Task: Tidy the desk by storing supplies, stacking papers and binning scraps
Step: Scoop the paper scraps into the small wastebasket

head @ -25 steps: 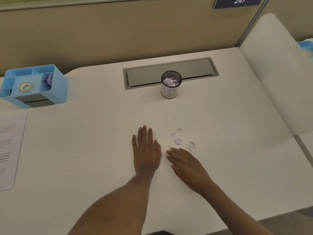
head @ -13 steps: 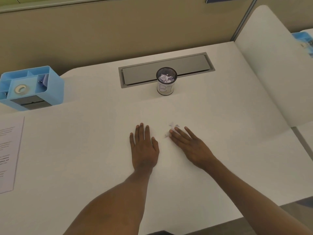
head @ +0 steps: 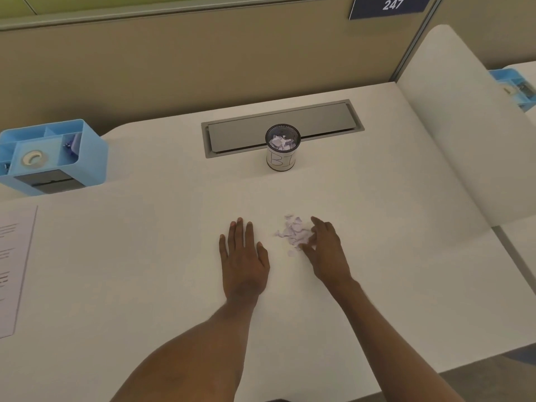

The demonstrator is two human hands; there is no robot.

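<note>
Small heap of torn pale lilac paper scraps [head: 292,234] at the middle of the white counter [head: 391,271], well apart from every edge. The right hand [head: 327,252] lies against the right side of the heap, with its fingers [head: 317,223] loosely curved and spread and its thumb at the near side. It cups the scraps but does not close on them. The left hand [head: 245,264] rests flat, palm down, near the heap on its left and holds nothing.

The scraps look very light, thin and limp, and each is too small to lift singly with ease. They probably slide freely on the smooth counter and scatter under a fast sweep or a draught. The likeliest hold is on the whole heap: fingertips rake it tight, then fingers and thumb pinch it from opposite sides, or the flat left hand serves as a backstop. Loose edge pieces may drop on the way.

The black mesh cup with a white hand-lettered label [head: 282,149] stands toward the far edge, before a grey recessed hatch [head: 319,118], and already holds similar scraps. A blue plastic organiser [head: 87,158] sits at the far-left corner and a printed sheet [head: 14,271] at the left edge.
</note>
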